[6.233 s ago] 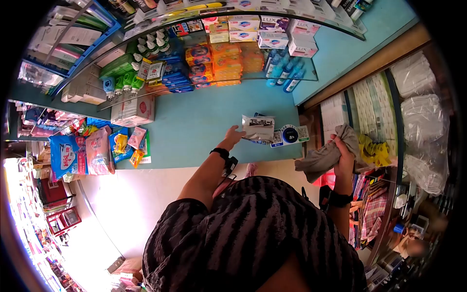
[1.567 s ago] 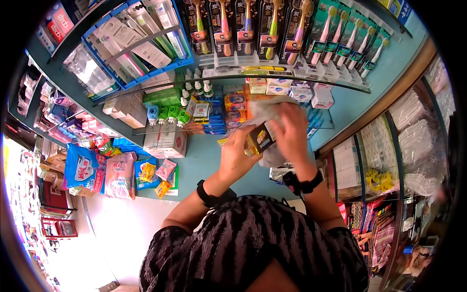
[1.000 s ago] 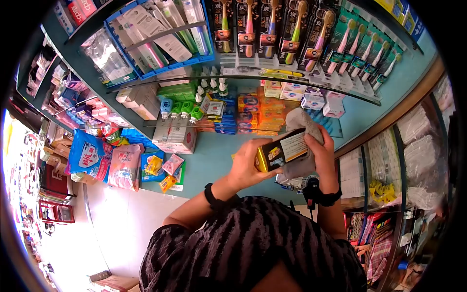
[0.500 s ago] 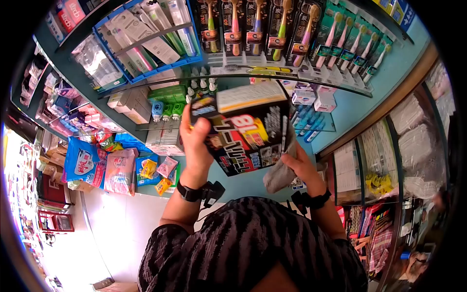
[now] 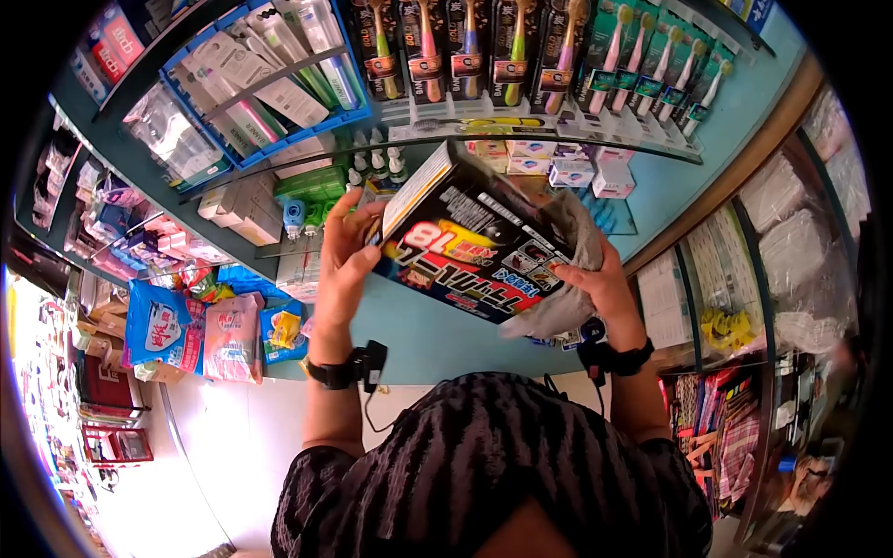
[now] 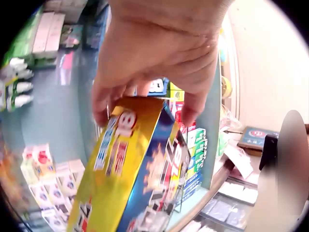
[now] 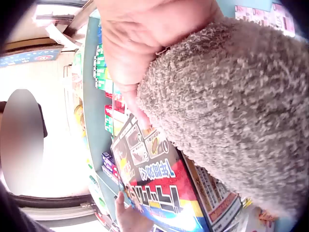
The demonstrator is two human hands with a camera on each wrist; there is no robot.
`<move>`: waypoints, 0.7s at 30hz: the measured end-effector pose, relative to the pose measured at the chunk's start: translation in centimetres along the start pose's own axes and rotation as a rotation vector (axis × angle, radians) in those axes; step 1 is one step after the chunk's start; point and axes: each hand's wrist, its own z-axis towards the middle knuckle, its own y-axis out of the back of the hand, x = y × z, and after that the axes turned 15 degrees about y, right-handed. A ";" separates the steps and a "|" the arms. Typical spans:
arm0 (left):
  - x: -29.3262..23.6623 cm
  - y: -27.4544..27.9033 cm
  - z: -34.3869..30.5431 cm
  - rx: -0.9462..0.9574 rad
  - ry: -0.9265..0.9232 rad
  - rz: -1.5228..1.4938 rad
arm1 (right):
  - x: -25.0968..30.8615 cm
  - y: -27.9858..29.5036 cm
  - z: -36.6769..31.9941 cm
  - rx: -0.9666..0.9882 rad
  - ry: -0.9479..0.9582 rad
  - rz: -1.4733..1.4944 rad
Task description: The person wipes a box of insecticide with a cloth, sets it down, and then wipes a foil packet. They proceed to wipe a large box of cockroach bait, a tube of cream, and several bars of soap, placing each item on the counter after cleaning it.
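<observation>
Over the blue shelf point(image 5: 446, 339), the box point(image 5: 474, 246) was held tilted between both hands; the left hand point(image 5: 339, 256) gripped its left end, fingers curled over the edge; the right hand point(image 5: 600, 284) pinched a cloth point(image 5: 558, 316) against its right end; toothbrushes point(image 5: 521, 46) hung far behind.

Pale blue shop counter shelf point(image 5: 437, 339) in front of me carries a blue plastic detergent bag point(image 5: 153, 325) beside a pink plastic bag point(image 5: 228, 335). Above it, a clear glass shelf point(image 5: 621, 219) bears small white cardboard soap boxes point(image 5: 609, 181). Carded toothbrush packs point(image 5: 558, 56) stand upright higher up.
</observation>
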 end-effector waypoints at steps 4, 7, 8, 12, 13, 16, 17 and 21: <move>-1.5 0.1 -0.3 0.127 0.321 0.594 | 1.0 1.1 0.0 0.142 -0.021 -0.279; -0.2 -0.8 -0.4 0.037 0.201 0.562 | 1.2 1.2 0.3 0.189 0.079 -0.387; 0.4 -0.9 -0.5 0.020 0.203 0.484 | 1.3 1.1 0.2 0.186 0.101 -0.390; 2.3 -0.8 -0.8 -0.018 0.116 0.181 | 0.1 -0.3 -0.7 -0.008 0.132 -0.105; 1.6 -1.5 -1.0 -0.041 0.113 0.118 | -0.4 -0.5 -1.1 -0.043 0.147 -0.026; 2.2 -1.1 -1.2 -0.104 0.146 0.050 | -1.9 -0.3 -2.1 -0.053 0.111 0.046; 2.6 -0.9 -1.3 -0.136 0.126 0.092 | -2.1 -0.8 -2.3 -0.056 0.075 0.072; 4.9 0.1 -1.6 -0.279 0.209 -0.121 | -3.0 -1.3 -3.2 -0.005 -0.017 0.053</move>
